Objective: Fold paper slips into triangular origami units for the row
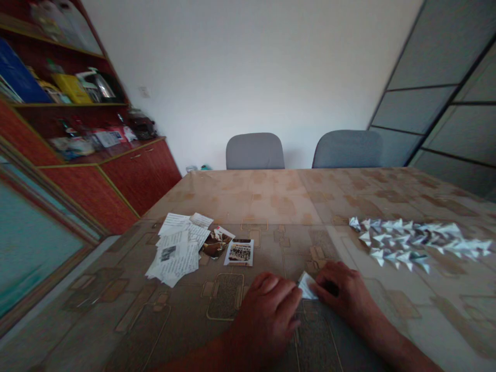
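Observation:
A small folded white paper (307, 287) lies on the patterned tablecloth between my two hands. My left hand (269, 310) is at its left edge, fingers curled and close together; what they hold, if anything, is hidden. At the paper's right side, my right hand (341, 289) pinches it between thumb and fingers. To the left sits a loose pile of printed paper pieces (174, 253), with a brown picture piece (216, 243) and a small photo piece (240, 252) beside it. Rows of folded paper triangles (403, 237) stand at the right.
The table (271, 196) reaches back to two grey chairs (254, 151) by a white wall. A red cabinet (139, 175) with shelves of bottles, a kettle and boxes stands at the left. Grey panelled doors (430, 67) are at the right.

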Demonstrator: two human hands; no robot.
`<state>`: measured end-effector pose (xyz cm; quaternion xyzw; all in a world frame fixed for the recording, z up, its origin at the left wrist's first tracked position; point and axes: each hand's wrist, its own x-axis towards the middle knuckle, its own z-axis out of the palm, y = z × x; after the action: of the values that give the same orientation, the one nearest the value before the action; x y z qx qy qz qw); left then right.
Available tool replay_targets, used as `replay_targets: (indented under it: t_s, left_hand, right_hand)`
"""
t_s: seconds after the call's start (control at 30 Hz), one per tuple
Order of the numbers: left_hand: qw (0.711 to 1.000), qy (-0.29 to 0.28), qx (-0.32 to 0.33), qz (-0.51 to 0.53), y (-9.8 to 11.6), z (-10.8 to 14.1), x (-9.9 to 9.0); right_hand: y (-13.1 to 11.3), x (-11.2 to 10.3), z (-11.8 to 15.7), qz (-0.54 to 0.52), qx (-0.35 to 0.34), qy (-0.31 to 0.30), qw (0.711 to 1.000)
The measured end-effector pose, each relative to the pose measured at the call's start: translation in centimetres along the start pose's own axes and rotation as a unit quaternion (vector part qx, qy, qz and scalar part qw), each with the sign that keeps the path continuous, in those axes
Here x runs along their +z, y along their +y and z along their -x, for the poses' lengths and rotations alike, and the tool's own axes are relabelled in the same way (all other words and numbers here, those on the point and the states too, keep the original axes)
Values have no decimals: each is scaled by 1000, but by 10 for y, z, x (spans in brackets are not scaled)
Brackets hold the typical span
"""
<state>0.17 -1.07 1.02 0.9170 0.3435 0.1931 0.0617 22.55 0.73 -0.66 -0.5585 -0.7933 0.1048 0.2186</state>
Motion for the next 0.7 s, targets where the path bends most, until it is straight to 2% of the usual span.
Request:
replay_targets:
  t_s: [0.1,0.2,0.43,0.7]
  left_hand:
    - [996,-16,80,-41,5,6,3]
    - [991,-14,107,-81,7,8,8]
    - [987,-14,114,-117,5,12,14]
    - [992,-34,93,-82,3,15,19]
  right_hand:
    - [-1,1,0,14,12,5,1000]
    - [-4,0,0,28,22,7,999]
    - [-9,-3,1,31,33,-20,999]
    - [-12,-5,-2,45,60,-33,997]
